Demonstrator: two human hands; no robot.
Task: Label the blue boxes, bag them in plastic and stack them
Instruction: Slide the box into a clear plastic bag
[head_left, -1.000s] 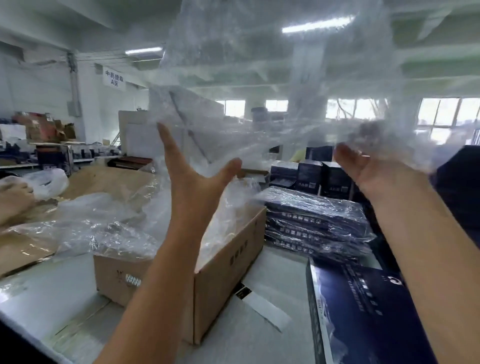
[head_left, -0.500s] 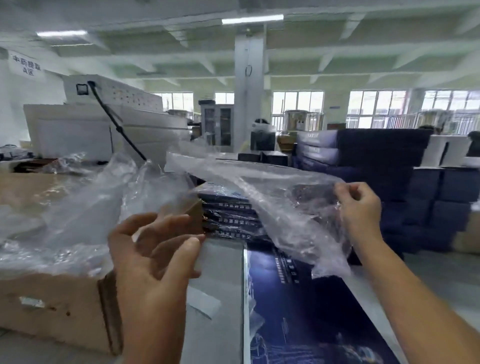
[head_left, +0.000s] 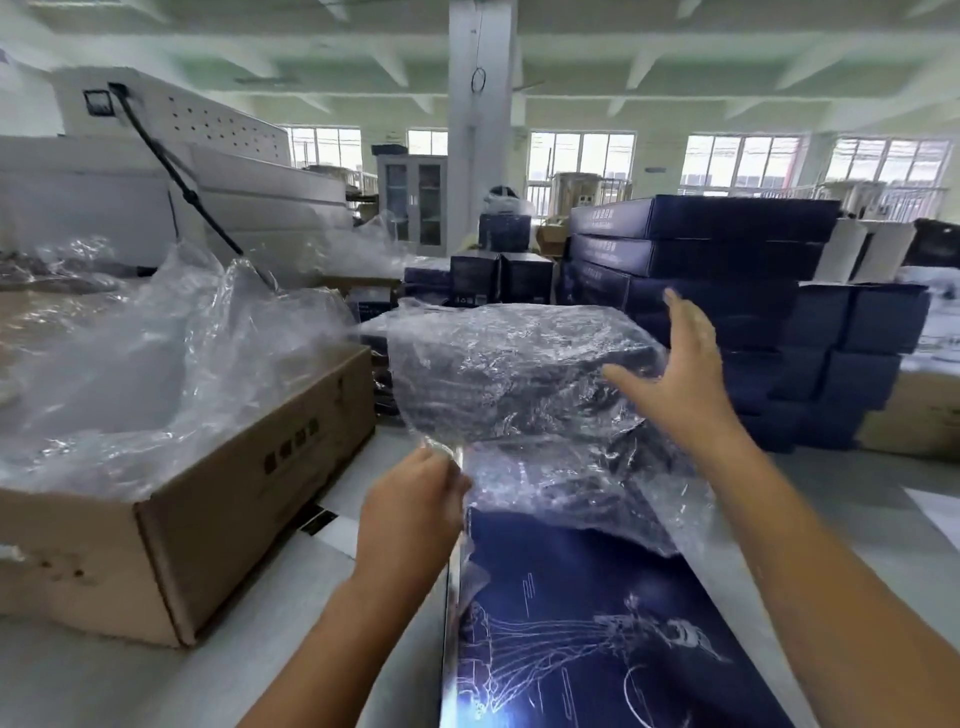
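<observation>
Cardboard carton (head_left: 249, 499), left: holds loose clear plastic (head_left: 156, 364); side print unreadable. Left hand (head_left: 410, 514) pinches lower edge of plastic bag (head_left: 519, 379), held just above blue box (head_left: 597, 639) lying on table (head_left: 260, 654); white line drawing on lid. Right hand (head_left: 680, 374) spread flat, fingers straight, against bag's right side. Stacked blue boxes (head_left: 701, 244) behind; lettering illegible.

We see pale grey worktop (head_left: 249, 660) running away from us. On left part sits open cardboard carton (head_left: 218, 525), with clear plastic bags (head_left: 130, 374) heaped in it. Just right of carton lies blue box (head_left: 597, 639), flat, white line drawing on lid. Between them we note small dark-and-white strip (head_left: 324, 525) flat on surface. Far right: stacked blue boxes (head_left: 727, 260); we cannot tell whether same worktop carries them.
</observation>
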